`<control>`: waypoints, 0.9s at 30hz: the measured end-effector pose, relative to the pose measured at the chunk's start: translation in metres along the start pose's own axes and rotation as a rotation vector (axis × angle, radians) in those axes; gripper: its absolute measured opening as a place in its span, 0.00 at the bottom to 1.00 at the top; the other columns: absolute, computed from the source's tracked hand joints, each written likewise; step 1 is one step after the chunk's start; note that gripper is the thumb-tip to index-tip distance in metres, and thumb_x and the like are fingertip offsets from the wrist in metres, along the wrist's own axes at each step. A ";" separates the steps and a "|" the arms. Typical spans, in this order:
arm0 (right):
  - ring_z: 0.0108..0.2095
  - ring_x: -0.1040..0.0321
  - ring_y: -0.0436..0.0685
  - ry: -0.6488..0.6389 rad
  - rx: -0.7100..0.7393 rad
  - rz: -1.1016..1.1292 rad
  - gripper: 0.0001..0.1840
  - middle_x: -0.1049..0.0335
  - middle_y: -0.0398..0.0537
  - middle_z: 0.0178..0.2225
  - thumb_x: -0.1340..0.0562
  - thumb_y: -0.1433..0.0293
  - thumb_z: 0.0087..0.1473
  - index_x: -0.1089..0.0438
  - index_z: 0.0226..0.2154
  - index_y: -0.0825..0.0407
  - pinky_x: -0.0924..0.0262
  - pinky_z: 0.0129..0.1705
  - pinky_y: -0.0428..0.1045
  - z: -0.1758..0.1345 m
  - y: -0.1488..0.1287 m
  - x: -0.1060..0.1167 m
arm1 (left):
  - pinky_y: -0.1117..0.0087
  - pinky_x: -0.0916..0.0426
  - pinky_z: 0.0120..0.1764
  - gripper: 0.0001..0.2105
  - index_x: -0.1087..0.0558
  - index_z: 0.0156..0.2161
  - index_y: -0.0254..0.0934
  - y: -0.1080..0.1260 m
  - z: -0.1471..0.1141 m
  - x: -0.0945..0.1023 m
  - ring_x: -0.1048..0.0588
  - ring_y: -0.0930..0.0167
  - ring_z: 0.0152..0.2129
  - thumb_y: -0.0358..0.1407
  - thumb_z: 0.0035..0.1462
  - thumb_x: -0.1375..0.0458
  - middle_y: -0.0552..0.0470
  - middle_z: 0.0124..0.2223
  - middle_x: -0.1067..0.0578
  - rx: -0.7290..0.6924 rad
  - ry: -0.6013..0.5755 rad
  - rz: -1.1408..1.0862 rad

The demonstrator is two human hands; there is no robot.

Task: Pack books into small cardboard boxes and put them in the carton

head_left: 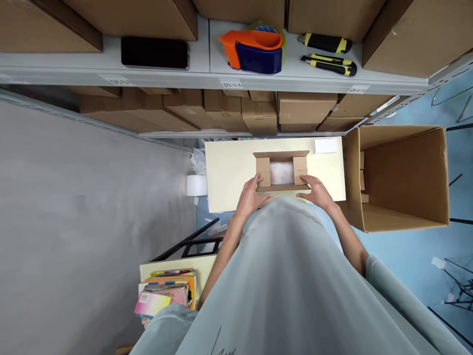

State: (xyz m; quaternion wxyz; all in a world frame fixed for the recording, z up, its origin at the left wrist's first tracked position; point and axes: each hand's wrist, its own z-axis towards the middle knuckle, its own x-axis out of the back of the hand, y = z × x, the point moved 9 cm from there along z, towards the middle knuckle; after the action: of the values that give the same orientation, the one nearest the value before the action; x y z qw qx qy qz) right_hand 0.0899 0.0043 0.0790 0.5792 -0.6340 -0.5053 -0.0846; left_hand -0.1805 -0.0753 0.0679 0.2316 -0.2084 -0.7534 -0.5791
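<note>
A small cardboard box (282,188) lies on the pale tabletop with its long flaps raised. Its two short end flaps are folded inward, and a whitish item (281,173) shows in the gap between them. My left hand (252,197) is at the near left corner, fingers stretched against the left flap (263,170), thumb apart. On the other side, my right hand (316,191) has its fingertips on the right flap (299,170). Its thumb points inward, short of the near long flap. Both hands are open, touching the box without closing around it.
A large open carton (406,177) with small boxes inside stands right of the table (229,192). A white card-like piece (325,146) lies at the back. The shelf above holds a phone (155,53), tape dispenser (254,49) and two cutters (328,64). Magazines (166,296) are stacked lower left.
</note>
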 end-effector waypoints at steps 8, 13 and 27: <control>0.60 0.26 0.67 0.068 -0.086 0.014 0.24 0.21 0.55 0.59 0.35 0.65 0.66 0.26 0.63 0.47 0.31 0.65 0.64 0.022 0.016 0.005 | 0.51 0.28 0.62 0.38 0.44 0.76 0.42 -0.028 0.023 -0.004 0.21 0.56 0.58 0.39 0.67 0.34 0.42 0.56 0.17 0.103 0.054 0.015; 0.42 0.21 0.60 0.156 -0.183 0.037 0.44 0.26 0.57 0.60 0.38 0.70 0.62 0.47 0.77 0.49 0.24 0.52 0.59 0.041 0.029 0.018 | 0.51 0.26 0.60 0.53 0.56 0.80 0.40 -0.036 0.048 0.005 0.23 0.53 0.59 0.39 0.60 0.30 0.34 0.66 0.28 0.110 0.158 0.034; 0.50 0.24 0.65 0.150 -0.082 -0.127 0.29 0.36 0.57 0.64 0.39 0.69 0.64 0.33 0.66 0.46 0.24 0.48 0.59 0.046 0.010 0.029 | 0.45 0.36 0.70 0.26 0.31 0.65 0.42 -0.003 0.047 0.016 0.40 0.50 0.74 0.35 0.63 0.33 0.35 0.75 0.42 -0.104 0.127 0.164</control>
State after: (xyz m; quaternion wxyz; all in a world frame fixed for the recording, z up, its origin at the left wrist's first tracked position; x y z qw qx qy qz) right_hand 0.0885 0.0599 0.0782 0.5825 -0.6159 -0.4956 -0.1890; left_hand -0.2005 -0.0298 0.0646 0.3145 -0.2437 -0.6867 -0.6084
